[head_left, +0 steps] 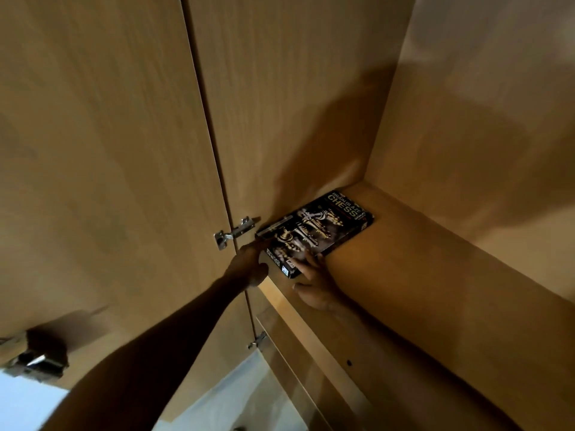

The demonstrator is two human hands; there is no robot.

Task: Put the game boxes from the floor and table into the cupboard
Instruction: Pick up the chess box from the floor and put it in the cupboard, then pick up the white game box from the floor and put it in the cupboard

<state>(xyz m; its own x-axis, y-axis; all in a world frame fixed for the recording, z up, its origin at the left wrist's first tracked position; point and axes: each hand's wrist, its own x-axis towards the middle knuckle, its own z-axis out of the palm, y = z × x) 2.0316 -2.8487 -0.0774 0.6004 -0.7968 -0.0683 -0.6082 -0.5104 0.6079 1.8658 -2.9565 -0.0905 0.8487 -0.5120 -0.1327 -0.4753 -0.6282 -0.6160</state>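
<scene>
A black chess game box (314, 231) with gold and silver pieces printed on it lies flat on the wooden cupboard shelf (420, 259), tucked against the left inner wall. My left hand (250, 265) grips the box's near left corner. My right hand (312, 286) rests on the shelf with spread fingers touching the box's near right edge. Both arms reach up from below.
The open cupboard door (102, 169) stands at the left, with a metal hinge (233, 233) beside the box and a second hinge (257, 341) lower down. The shelf runs on to the right. A pale wall (236, 393) shows below.
</scene>
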